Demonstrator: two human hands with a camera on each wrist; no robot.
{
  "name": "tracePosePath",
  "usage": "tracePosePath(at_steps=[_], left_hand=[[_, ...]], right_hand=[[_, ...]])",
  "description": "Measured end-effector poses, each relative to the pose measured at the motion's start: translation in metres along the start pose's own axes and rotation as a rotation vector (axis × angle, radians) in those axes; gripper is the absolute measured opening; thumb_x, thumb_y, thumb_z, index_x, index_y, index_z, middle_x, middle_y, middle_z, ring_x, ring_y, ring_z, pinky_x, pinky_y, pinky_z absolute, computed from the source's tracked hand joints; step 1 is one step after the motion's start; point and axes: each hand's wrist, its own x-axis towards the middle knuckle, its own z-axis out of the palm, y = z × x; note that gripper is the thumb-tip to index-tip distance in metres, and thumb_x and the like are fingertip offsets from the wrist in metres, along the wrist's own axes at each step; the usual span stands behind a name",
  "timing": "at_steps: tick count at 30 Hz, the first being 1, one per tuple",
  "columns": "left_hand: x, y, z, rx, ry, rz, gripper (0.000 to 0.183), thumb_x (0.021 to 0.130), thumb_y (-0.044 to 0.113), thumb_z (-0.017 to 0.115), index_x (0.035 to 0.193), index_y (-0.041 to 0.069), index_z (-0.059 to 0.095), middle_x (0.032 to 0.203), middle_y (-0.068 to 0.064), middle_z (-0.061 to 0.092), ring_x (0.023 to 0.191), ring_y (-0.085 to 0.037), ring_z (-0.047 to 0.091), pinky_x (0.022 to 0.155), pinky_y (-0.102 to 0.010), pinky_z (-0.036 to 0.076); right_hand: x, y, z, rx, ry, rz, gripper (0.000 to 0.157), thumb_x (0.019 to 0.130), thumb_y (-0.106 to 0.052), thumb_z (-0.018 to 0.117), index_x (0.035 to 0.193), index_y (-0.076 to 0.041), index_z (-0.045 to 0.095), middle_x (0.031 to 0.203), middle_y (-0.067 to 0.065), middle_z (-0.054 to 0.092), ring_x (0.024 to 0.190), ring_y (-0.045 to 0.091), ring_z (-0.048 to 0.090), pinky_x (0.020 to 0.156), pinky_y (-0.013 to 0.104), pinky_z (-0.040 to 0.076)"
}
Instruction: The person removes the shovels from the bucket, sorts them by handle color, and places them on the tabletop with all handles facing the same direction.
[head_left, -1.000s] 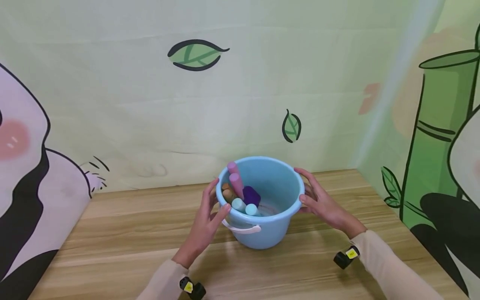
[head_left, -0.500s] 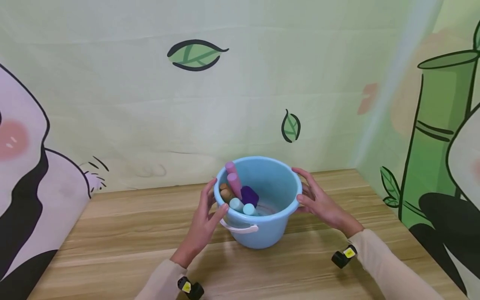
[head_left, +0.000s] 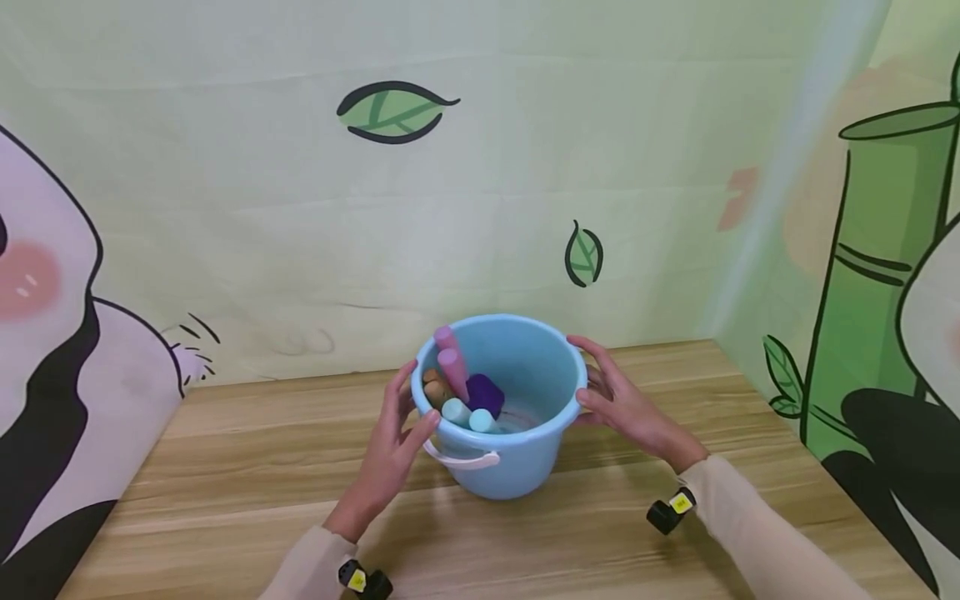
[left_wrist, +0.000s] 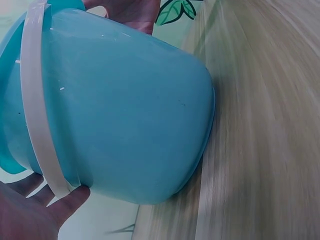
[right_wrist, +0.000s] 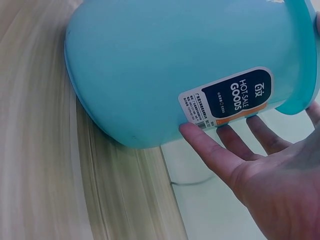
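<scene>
At the left edge of the frame is a panda drawing on the wall cloth; to its right, at lower centre-left, the left hand holds the blue bucket, thumb on the rim and fingers bent round the side. The bucket is upright at lower centre, its base seemingly resting on the bench. Its white handle hangs across the front left. Inside, gathered leftward, are brown pieces, two pink sticks leaning on the wall, two pale blue sticks and a purple piece. The right hand grips the opposite side, fingertips by a label in the right wrist view. The hands are apart, clamped on the bucket between them. To steady it well, I would press evenly from both sides, keep the rim level, favour the heavier-looking left and leave the handle free.
</scene>
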Motion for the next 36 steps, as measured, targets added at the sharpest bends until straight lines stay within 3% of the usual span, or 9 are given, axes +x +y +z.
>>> tracePosePath(at_steps=[6,13,22,36], left_hand=[[-0.004,-0.001,-0.010,0.024,0.023,0.015,0.066,0.105,0.017,0.057,0.161,0.024,0.024,0.157,-0.016,0.041,0.144,-0.039,0.041,0.108,-0.068,0.038],[-0.009,-0.004,-0.022,0.044,0.035,0.020,0.066,0.105,0.017,0.056,0.162,0.023,0.023,0.157,-0.016,0.041,0.145,-0.039,0.040,0.115,-0.069,0.028],[-0.015,-0.005,-0.037,0.067,0.057,0.011,0.065,0.106,0.017,0.055,0.162,0.022,0.023,0.156,-0.017,0.041,0.145,-0.039,0.039,0.116,-0.070,0.025],[-0.027,-0.003,-0.061,0.093,0.121,0.011,0.063,0.106,0.010,0.052,0.162,0.020,0.026,0.153,-0.018,0.046,0.144,-0.034,0.041,0.116,-0.062,0.029]], right_hand=[[0.010,0.001,0.008,0.010,-0.026,-0.005,0.074,0.103,-0.025,0.060,0.162,-0.030,0.015,0.160,0.022,0.032,0.135,0.051,0.046,0.092,0.061,0.054],[0.020,0.003,0.018,0.028,-0.046,-0.006,0.081,0.100,-0.035,0.066,0.162,-0.030,0.015,0.160,0.022,0.032,0.134,0.050,0.047,0.093,0.066,0.052],[0.032,0.003,0.032,0.043,-0.056,-0.003,0.078,0.100,-0.022,0.062,0.162,-0.030,0.016,0.158,0.024,0.035,0.134,0.051,0.048,0.093,0.071,0.048],[0.050,0.002,0.057,0.072,-0.086,-0.022,0.075,0.101,-0.015,0.062,0.161,-0.032,0.020,0.155,0.023,0.039,0.134,0.050,0.049,0.090,0.063,0.054]])
